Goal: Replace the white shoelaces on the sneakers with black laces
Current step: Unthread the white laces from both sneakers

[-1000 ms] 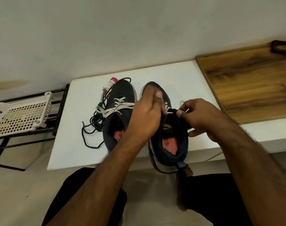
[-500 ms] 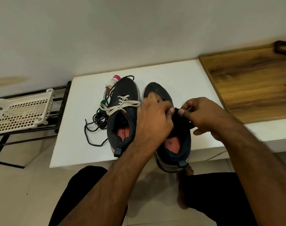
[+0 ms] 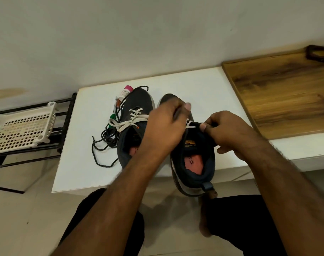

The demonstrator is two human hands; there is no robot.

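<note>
A loose black lace (image 3: 105,143) lies tangled on the white table (image 3: 203,85) beside the left sneaker (image 3: 134,124) (its white lace (image 3: 131,120) tied). The left hand (image 3: 165,126) curls over the right sneaker (image 3: 193,159), seemingly pinching its white lace. The right hand (image 3: 229,132) pinches that sneaker's tongue.

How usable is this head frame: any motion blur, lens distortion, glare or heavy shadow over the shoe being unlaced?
Head view: both forearms and the left hand are smeared by motion; the right hand is a little sharper. Wide-angle bending curves the white table edge and the wooden board. Light is soft and dim, without glare; the right sneaker interior is dark, its white lace still readable.
</note>
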